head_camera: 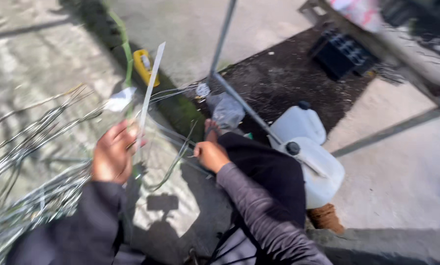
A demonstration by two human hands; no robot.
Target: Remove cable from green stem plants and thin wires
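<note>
Pointing up, slightly rightward: pale strip (150,88) in left hand (113,153).

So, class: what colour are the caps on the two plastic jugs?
Black caps on white jugs, clearest in the head view.

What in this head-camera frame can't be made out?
- Left hand: grips a pale strip; motion blur hides its material.
- Right hand: closed, its contents too small and blurred to tell.
- Wire bundle: blurred, cut off by the left edge.
- Bench: cut off at the top right, blurred.
</note>
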